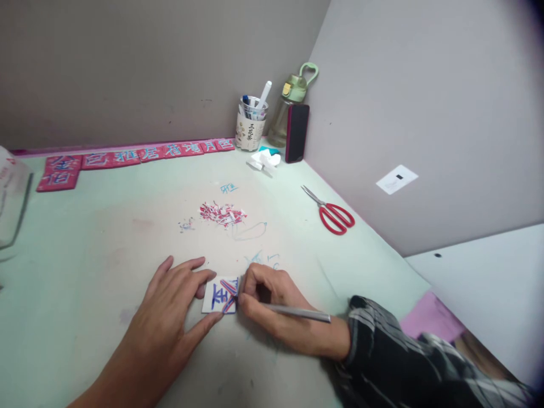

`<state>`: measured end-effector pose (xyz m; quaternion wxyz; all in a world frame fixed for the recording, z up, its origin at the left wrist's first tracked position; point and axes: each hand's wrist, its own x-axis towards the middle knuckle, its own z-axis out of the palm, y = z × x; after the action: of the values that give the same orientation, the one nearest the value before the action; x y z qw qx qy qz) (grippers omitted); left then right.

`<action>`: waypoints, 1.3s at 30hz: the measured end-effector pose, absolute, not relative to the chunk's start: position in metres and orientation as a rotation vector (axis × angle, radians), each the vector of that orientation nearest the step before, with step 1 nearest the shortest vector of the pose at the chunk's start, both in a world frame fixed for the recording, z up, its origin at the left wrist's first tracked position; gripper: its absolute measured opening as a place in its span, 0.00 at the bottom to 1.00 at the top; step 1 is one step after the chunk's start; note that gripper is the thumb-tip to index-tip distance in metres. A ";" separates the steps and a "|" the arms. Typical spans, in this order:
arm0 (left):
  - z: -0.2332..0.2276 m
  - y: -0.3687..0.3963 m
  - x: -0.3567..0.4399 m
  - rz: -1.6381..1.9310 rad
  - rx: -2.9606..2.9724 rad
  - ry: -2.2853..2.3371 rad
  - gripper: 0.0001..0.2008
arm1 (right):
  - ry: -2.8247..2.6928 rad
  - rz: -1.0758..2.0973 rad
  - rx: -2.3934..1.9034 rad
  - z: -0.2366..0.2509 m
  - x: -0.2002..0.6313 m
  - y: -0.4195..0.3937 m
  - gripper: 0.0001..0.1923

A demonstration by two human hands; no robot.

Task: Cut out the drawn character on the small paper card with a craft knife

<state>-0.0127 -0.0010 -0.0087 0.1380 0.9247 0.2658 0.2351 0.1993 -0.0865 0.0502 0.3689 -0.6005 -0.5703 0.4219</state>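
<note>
A pale green mat (106, 238) covers the desk, smudged and inked in places, and it runs back into a corner where two plain grey walls meet. At the far left edge sits a clear plastic container (12, 198), only partly in sight. Along the back lies a row of red character tiles (140, 154) with light blue lettering. Further along, near the middle of the mat, is a small heap of red and white paper shavings (221, 214). In the corner stands a pen cup (250, 124), with crumpled white paper (266, 161) in front of it, then a green water bottle (293, 107) and a dark phone (296, 132) propped upright against the wall. Red-handled scissors (334, 214) lie by the right wall, blades aimed towards the back left.

Close to the person, the left hand (170, 317) lies flat with fingers spread, its fingertips and thumb pressing on the left edge of a small white card (219, 296). The card rests on the mat between the two hands, near the front edge, and bears a blue drawn character with red strokes at its right side. The right hand (276, 306), in a plaid sleeve (403, 357), is closed around a thin grey craft knife (297, 311). Its long axis runs nearly level, left to right, tip pointing left onto the card's right edge and the tail out past the wrist.
</note>
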 end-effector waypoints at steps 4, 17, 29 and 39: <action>-0.008 -0.001 -0.013 0.693 2.687 0.763 0.18 | -1.469 1.082 -1.542 0.050 0.199 -0.087 0.09; -0.009 -0.005 -0.010 0.695 2.649 0.802 0.17 | -1.491 1.065 -1.545 0.052 0.199 -0.086 0.09; -0.008 -0.006 -0.010 0.708 2.660 0.820 0.17 | -1.495 1.055 -1.555 0.052 0.198 -0.087 0.09; -0.004 -0.010 -0.004 0.732 2.650 0.877 0.15 | -1.383 1.088 -1.581 0.052 0.197 -0.087 0.09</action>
<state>-0.0037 -0.0103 -0.0042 0.1276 0.9107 0.3016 0.2516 0.1971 -0.0867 0.0522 0.3785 -0.6186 -0.5411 0.4258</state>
